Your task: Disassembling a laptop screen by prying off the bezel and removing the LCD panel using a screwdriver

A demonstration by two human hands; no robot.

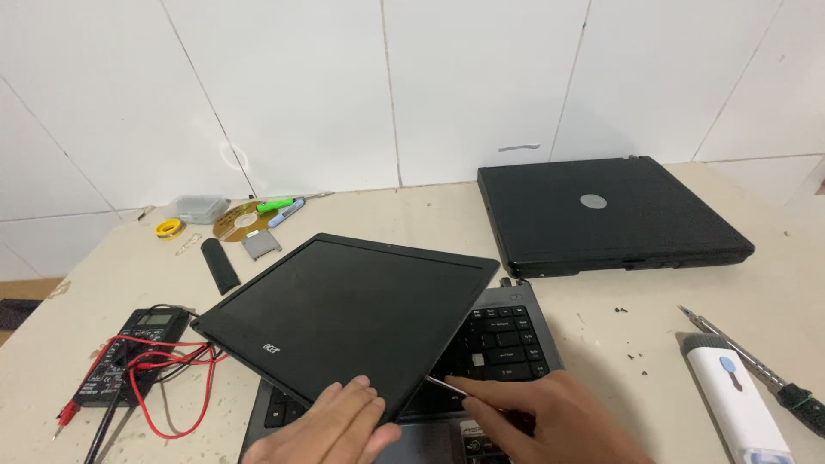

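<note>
A detached black screen panel (344, 314) is seen lying askew, face up, across the keyboard of an opened laptop base (507, 344) at the near centre of the beige table (601, 331). The left hand (331, 425) is laid on the panel's near edge, fingers held together and pressed flat. The right hand (537, 421) is closed around a thin metal tool (449, 387), whose tip is set against the panel's near right edge. A multimeter (129, 352) with red and black leads is noted at near left, a closed black laptop (606, 215) at far right, a screwdriver (752, 369) at near right.
</note>
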